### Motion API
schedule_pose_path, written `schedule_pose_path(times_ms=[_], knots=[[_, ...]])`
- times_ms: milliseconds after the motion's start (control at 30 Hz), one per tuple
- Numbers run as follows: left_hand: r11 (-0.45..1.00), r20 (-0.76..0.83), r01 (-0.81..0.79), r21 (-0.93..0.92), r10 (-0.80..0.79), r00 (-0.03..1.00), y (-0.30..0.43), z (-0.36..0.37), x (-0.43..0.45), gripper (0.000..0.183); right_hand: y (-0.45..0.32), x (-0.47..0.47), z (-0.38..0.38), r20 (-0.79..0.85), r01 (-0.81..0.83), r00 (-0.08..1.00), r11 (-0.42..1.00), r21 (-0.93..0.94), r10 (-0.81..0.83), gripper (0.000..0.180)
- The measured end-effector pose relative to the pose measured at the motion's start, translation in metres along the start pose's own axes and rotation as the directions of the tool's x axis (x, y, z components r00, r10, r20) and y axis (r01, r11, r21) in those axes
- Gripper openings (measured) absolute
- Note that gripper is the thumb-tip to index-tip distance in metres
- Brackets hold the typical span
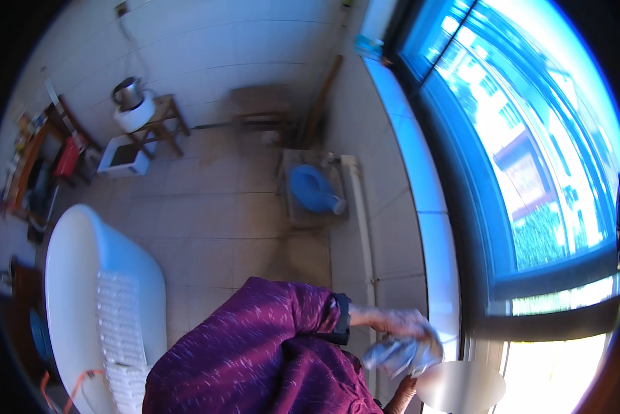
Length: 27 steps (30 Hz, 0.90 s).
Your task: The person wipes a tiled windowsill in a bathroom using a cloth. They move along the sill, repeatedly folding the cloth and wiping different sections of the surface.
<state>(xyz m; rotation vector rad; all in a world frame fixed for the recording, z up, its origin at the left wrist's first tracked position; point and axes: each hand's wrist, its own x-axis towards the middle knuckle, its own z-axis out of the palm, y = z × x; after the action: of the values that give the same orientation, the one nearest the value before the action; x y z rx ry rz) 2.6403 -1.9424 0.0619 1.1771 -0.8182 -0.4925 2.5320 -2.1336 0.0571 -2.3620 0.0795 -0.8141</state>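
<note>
My left hand (403,323) reaches out from a dark purple patterned sleeve (268,321) with a dark cuff. It is closed on a crumpled blue-grey cloth (395,354), blurred by motion, at the inner edge of the tiled windowsill (441,269). Just below the cloth, part of my right hand (406,389) and wrist shows at the bottom of the view. A blurred oval patch covers the area beside its fingers, so I cannot tell what they hold or touch.
A white tub (74,290) with a ridged translucent panel (121,315) stands left. A blue plastic vessel (310,189) sits on a low stand beside a wall pipe (359,207). Farther back are a metal kettle (129,94) on a wooden stool (168,116) and a window (537,155) right.
</note>
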Motion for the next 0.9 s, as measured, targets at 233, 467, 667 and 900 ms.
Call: schedule_pose_path(times_ms=[233, 467, 667, 900], knots=[[0.415, -0.397, -0.27, -0.869, -0.26, 0.88, 0.048, -0.077, -0.151, 0.057, -0.084, 0.03, 0.084, 0.725, -0.451, 0.689, 0.784, 0.427, 0.002, 0.033], [0.662, -0.701, -0.367, -0.654, -0.347, 0.623, 0.072, -0.062, -0.247, 0.071, -0.145, 0.028, 0.177, 0.898, -0.571, 0.29, 0.694, 0.439, -0.33, 0.046], [0.788, -0.804, -0.382, -0.483, -0.227, 0.549, 0.124, -0.056, -0.305, 0.064, -0.2, 0.01, 0.255, 0.858, -0.47, -0.093, 0.782, 0.409, -0.505, 0.061], [0.735, -0.874, -0.548, -0.399, -0.126, 0.469, 0.156, -0.088, -0.403, 0.069, -0.292, -0.059, 0.373, 0.702, -0.425, -0.387, 0.791, 0.439, -0.598, 0.042]])
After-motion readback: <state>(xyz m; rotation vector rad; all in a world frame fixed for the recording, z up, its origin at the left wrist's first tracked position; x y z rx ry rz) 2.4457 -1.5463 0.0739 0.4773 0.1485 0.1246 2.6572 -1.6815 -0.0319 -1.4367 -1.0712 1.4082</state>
